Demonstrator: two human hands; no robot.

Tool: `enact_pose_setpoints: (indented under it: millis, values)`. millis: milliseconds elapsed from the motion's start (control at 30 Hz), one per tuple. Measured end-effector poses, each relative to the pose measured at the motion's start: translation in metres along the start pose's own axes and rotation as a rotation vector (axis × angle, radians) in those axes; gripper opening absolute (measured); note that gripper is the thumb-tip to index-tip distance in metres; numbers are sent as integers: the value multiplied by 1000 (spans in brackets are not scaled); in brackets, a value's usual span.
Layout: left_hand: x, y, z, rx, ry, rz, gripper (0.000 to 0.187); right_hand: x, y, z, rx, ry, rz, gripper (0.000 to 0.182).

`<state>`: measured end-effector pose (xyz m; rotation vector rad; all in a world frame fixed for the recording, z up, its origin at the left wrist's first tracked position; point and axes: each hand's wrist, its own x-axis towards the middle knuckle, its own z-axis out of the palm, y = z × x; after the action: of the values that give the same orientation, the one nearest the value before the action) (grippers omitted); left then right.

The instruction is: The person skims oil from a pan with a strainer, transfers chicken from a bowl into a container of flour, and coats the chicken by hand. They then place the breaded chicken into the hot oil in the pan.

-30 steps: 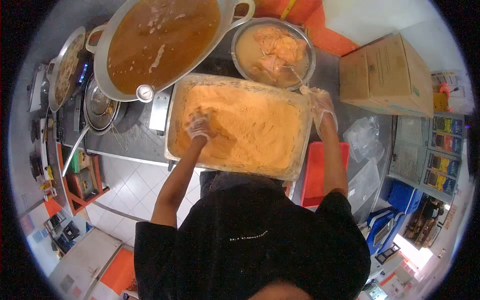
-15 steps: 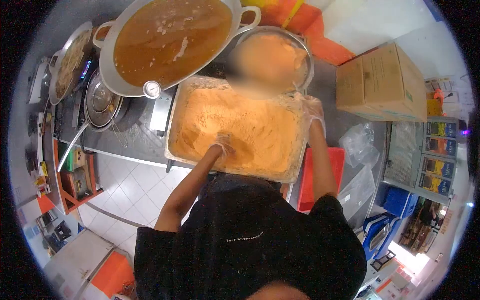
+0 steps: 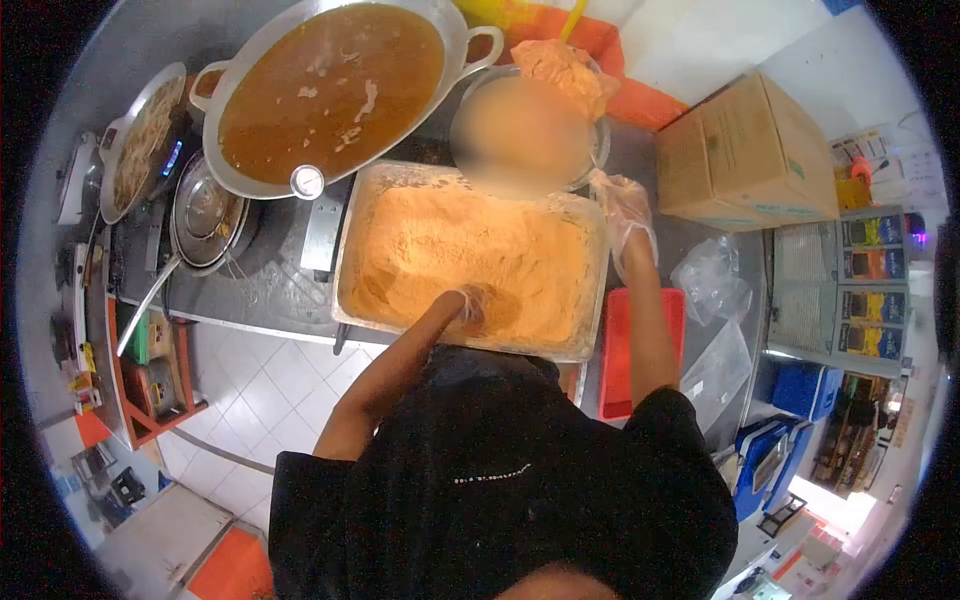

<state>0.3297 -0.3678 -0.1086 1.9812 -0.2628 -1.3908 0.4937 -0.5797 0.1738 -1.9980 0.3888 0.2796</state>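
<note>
A rectangular metal tray (image 3: 343, 262) of orange-tinted flour-like powder (image 3: 440, 235) lies in front of me. My left hand (image 3: 472, 306), in a clear plastic glove, is down in the powder near the tray's front side; its fingers are largely hidden. At the tray's back right corner, my gloved right hand (image 3: 622, 205) has its fingers drawn together beside the round metal bowl (image 3: 603, 140). What they hold, if anything, cannot be made out. Orange-coated lumps (image 3: 565, 75) show at the bowl's far side, while a blurred patch covers much of the bowl.
A large pan of brown oil (image 3: 330, 95) with a dial thermometer (image 3: 307, 181) stands back left. Beside it are a strainer (image 3: 205, 208) and another pan (image 3: 142, 150). To the right are a cardboard box (image 3: 745, 150), a red tray (image 3: 645, 345) and clear plastic bags (image 3: 712, 280).
My left hand has shifted slightly right within the powder. My right hand stays by the bowl. The orange lumps now show farther back over the bowl's rim, and the view has moved slightly.
</note>
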Motion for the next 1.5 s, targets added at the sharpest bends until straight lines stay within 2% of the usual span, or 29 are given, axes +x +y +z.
enact_pose_setpoints:
  millis: [100, 200, 233, 367, 533, 567, 667, 733, 800, 900, 933, 967, 1000, 1033, 1067, 1133, 1167, 1233, 1267, 1300, 1367, 1433, 1500]
  values:
    - [1, -3, -2, 2, -7, 26, 34, -7, 9, 16, -79, 55, 16, 31]
    - [9, -13, -1, -5, -7, 61, 31, 7, 52, 36, -306, 250, -87, 37]
    - [15, -19, 2, -8, 21, 125, 27, 8, 63, 41, -345, 285, -98, 37]
    - [-42, 19, -8, 109, -2, 175, 22, -6, 79, 45, -397, 234, -45, 37]
    - [-93, 47, -31, 115, -109, -131, 34, -65, 87, 4, -494, 117, 20, 37]
    - [-91, 34, -30, 150, -84, -109, 34, -79, 88, -3, -516, 102, 29, 37]
    - [-44, -47, -28, 418, 195, 166, 34, -111, 99, -15, -584, 90, 36, 37]
    - [-32, -78, -45, 543, 407, 245, 34, -133, 102, -14, -613, 116, 43, 37]
    - [-60, -64, -87, 602, 478, 243, 34, -160, 94, -8, -635, 156, 68, 37]
    - [-53, -66, -105, 489, 1052, 310, 34, -190, 94, 5, -674, 204, 120, 36]
    - [-39, -77, -117, 491, 1034, 321, 34, -189, 115, 9, -739, 204, 42, 35]
    - [-10, -106, -132, 732, 1099, 536, 33, -186, 136, 12, -805, 206, -42, 33]
    - [-4, -108, -134, 848, 1116, 654, 33, -185, 157, 17, -806, 212, -25, 33]
    - [1, -110, -136, 967, 1141, 770, 34, -183, 178, 23, -1069, 253, -157, 29]
    - [-14, -87, -137, 423, 899, 514, 37, -183, 188, 24, -1331, 286, -295, 25]
    - [-44, -49, -141, -96, 621, 250, 46, -186, 183, 17, -1265, 309, -218, 22]
    - [-57, -35, -141, -274, 530, 102, 47, -189, 174, 14, -1195, 324, -147, 19]
    - [-49, -46, -138, -447, 432, -42, 48, -198, 125, 9, -1189, 290, -123, 23]
    - [-23, -74, -131, 80, 408, 172, 54, -199, 104, 8, -1179, 259, -101, 27]
    - [-16, -79, -131, 347, 380, 271, 58, -191, 91, 8, -1181, 267, -110, 27]
    - [-15, -77, -121, 778, 401, 430, 72, -161, 67, 5, -957, 362, 34, 37]
    - [-28, -58, -106, 947, 428, 468, 82, -117, 39, 5, -898, 414, -37, 45]
    - [-52, -27, -102, 822, 271, 293, 100, -62, 20, 4, -897, 426, -161, 46]
